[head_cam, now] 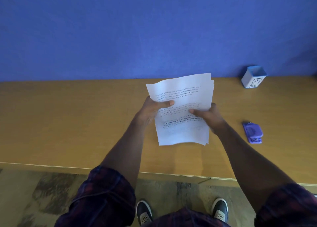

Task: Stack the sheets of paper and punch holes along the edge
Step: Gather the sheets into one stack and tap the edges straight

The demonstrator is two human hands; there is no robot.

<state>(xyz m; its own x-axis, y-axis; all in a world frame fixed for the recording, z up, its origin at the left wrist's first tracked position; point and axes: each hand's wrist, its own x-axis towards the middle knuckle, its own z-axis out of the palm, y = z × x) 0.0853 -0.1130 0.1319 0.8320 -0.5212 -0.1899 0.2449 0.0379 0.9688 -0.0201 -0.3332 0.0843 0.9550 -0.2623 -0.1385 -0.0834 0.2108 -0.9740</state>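
Observation:
A loose stack of white printed sheets (181,89) is held up above the wooden desk (68,123), its edges slightly fanned at the right and bottom. My left hand (151,111) grips the stack's left edge with the thumb lying across the front page. My right hand (207,117) grips the right edge, thumb on the front. A purple hole punch (252,132) lies on the desk to the right of my right hand, apart from it.
A white and blue cup marked BIN (253,77) stands at the back right against the blue wall (137,29). The desk's front edge runs across below my forearms, with patterned floor and my shoes beneath.

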